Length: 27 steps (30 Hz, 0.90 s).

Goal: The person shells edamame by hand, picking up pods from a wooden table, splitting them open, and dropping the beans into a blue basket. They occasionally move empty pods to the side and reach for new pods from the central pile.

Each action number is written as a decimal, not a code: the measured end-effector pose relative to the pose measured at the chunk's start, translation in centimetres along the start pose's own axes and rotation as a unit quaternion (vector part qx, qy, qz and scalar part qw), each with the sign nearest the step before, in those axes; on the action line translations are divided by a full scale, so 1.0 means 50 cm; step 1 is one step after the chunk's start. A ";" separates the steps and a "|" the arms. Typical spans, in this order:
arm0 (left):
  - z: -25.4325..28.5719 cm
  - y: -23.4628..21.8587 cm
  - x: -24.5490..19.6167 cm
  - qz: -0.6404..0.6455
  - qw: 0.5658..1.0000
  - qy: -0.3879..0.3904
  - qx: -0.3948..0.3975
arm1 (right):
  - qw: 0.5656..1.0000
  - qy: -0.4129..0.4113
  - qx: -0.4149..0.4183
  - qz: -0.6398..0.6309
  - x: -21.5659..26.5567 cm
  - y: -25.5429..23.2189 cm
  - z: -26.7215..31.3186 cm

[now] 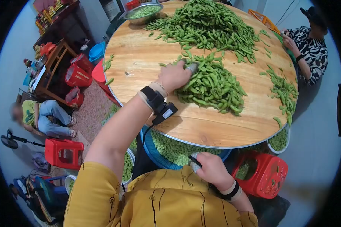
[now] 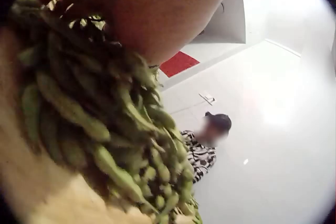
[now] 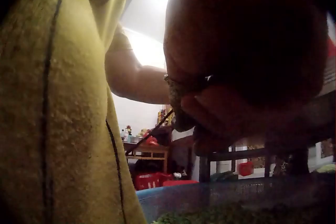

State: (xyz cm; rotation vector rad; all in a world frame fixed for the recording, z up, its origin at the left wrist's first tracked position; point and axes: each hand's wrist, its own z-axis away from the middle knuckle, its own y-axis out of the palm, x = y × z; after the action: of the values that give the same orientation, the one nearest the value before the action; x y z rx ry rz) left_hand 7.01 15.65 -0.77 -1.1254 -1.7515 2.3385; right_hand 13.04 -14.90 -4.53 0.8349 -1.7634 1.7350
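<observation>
In the head view my left hand (image 1: 176, 76) touches the near pile of green pods (image 1: 216, 85) at its left edge, a grey wrap on one digit; its fingers are spread, partly hidden. The left wrist view shows that hand (image 2: 136, 8) above the pods (image 2: 73, 108). Low in front of the yellow shirt, my right hand (image 1: 215, 171) grips a small black object (image 1: 195, 162), with a grey covering on a digit. Beneath it stands a blue basket (image 1: 148, 145) of shelled green beans (image 1: 170, 149). In the right wrist view this hand (image 3: 236, 77) is dark, fingers curled.
A larger pod heap (image 1: 212, 26) and a metal bowl (image 1: 137, 20) stand at the round table's (image 1: 140, 56) far side. Scattered pods (image 1: 283, 92) lie at right, near a person in a patterned shirt (image 1: 310, 49). A red stool (image 1: 271, 176) is below right; someone sits at left.
</observation>
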 end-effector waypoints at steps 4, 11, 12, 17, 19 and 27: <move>0.080 0.031 -0.039 -0.056 0.997 0.039 -0.040 | 1.000 0.005 0.007 -0.005 -0.014 0.003 -0.007; 0.229 0.042 -0.046 0.057 0.962 0.216 -0.156 | 1.000 -0.005 0.017 -0.003 -0.025 0.023 -0.014; 0.241 0.044 -0.047 0.062 0.964 0.203 -0.157 | 1.000 -0.003 0.019 -0.005 -0.025 0.024 -0.014; 0.241 0.059 -0.037 0.074 0.946 0.244 -0.200 | 1.000 -0.002 0.017 -0.007 -0.017 0.025 -0.017; 0.229 0.051 -0.044 0.089 0.940 0.252 -0.211 | 1.000 0.003 0.024 0.000 -0.016 0.026 -0.017; 0.204 0.016 -0.046 0.225 0.949 0.168 -0.143 | 1.000 0.018 0.015 -0.002 -0.008 0.023 -0.007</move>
State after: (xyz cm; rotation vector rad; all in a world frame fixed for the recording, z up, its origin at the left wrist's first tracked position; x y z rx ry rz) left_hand 3.49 5.92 0.97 -2.0213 -1.8937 1.9406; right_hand 12.46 -14.52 -5.58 0.8140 -1.7149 1.7664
